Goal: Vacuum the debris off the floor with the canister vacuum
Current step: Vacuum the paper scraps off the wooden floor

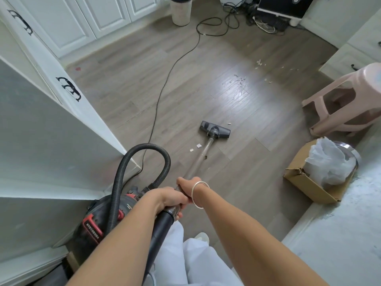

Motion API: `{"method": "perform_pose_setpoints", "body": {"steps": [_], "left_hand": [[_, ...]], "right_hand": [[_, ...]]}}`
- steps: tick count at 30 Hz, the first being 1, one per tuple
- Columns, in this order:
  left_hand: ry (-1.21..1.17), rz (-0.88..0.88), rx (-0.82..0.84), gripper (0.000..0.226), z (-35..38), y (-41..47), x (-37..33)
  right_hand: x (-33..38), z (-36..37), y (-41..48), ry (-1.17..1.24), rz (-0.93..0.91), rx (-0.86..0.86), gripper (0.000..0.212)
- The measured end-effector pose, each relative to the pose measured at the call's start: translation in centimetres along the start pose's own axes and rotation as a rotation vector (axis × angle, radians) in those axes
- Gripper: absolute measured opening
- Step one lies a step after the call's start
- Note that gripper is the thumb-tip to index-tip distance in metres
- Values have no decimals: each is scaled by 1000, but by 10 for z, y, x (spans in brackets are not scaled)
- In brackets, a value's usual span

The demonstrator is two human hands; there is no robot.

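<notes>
Two-handed wand grip, floor head flat among scraps

Left hand (167,200) and right hand (188,187) clamp the wand (199,159) for steering; head (214,130) lies between near scraps (195,147) and far debris (240,79); canister (99,219) beside left leg

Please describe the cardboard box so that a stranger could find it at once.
Look at the pink stool on the right side. Just below it, the cardboard box lies on the floor. It alone is brown, and crumpled clear plastic fills it.
</notes>
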State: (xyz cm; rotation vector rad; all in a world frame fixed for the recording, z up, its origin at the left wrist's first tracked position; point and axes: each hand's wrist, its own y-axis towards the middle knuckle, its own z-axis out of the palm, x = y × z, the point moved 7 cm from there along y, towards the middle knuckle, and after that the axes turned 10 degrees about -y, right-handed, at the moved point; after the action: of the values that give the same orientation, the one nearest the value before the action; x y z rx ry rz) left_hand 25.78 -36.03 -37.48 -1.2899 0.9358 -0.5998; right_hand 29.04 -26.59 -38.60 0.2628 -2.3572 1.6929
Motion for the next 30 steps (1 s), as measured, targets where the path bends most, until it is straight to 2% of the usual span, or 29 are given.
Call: {"method": "perform_pose_setpoints", "body": {"steps": [12,18,23,27,30], "left_hand": [[11,56,-30,33,37,-9,-37],[-53,-11,-13,19,58,6,-62],[33,-40,-7,24,54,21,-108],[38,-54,-8,12,37,33,-151],[115,-77,-4,14,19,43,-188]], "right_hand": [[-19,-46,15,42,-24,-37,53],[-23,-73,30,70,30,-35,51],[-4,-105,55,145,47,-33,51],[32,-124,70,238,80,17,34],[68,-134,80,257,89,127,23]]}}
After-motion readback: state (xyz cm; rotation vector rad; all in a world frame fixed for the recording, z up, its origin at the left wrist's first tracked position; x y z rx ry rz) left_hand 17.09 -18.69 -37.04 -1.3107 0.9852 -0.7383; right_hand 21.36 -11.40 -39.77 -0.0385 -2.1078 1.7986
